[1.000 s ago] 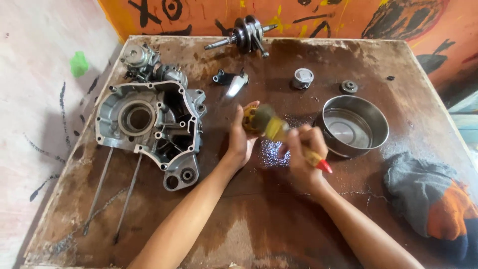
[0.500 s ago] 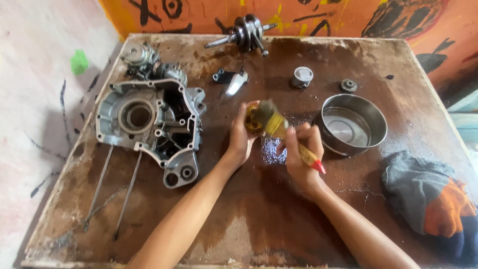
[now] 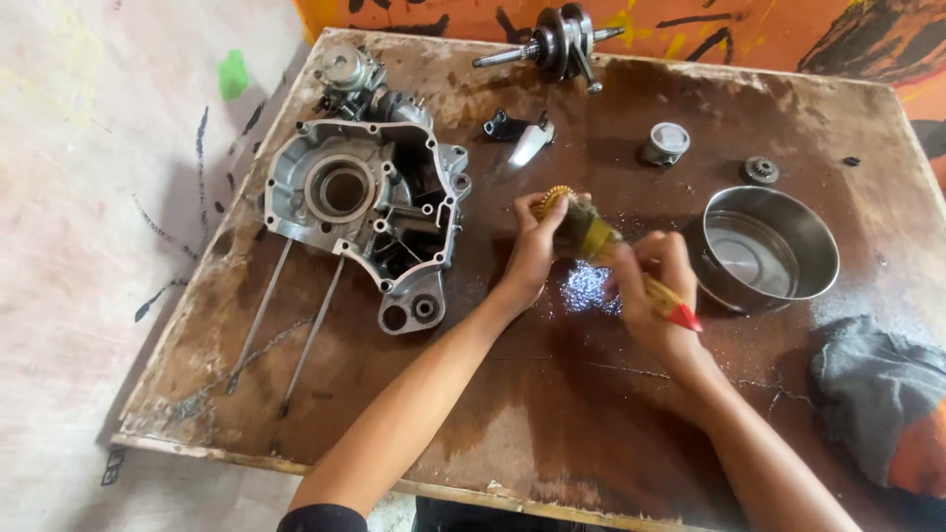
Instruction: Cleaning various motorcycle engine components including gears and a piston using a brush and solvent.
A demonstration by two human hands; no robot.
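Above the middle of a stained wooden table (image 3: 552, 424), the left hand (image 3: 537, 251) curls its fingers around a small brass-coloured gear (image 3: 558, 200), pinching it at the fingertips. The right hand (image 3: 652, 286) grips a brush (image 3: 631, 266) with a yellow-and-red handle, fingers closed around the shaft; its bristle end lies against the gear. Both hands are held just above a wet, glistening patch (image 3: 588, 288) on the table.

Just right of the hands stands a steel bowl (image 3: 769, 251). Left of them lies a grey engine case (image 3: 370, 212), open side up, with two long rods (image 3: 286, 330) on the near-left side of it. At the far edge rests a crankshaft (image 3: 557, 41). Between it and the hands lie a dark bracket (image 3: 517, 133), a piston (image 3: 665, 143) and, farther right, a small sprocket (image 3: 760, 169). A grey rag (image 3: 872, 394) lies bunched at the near right corner.
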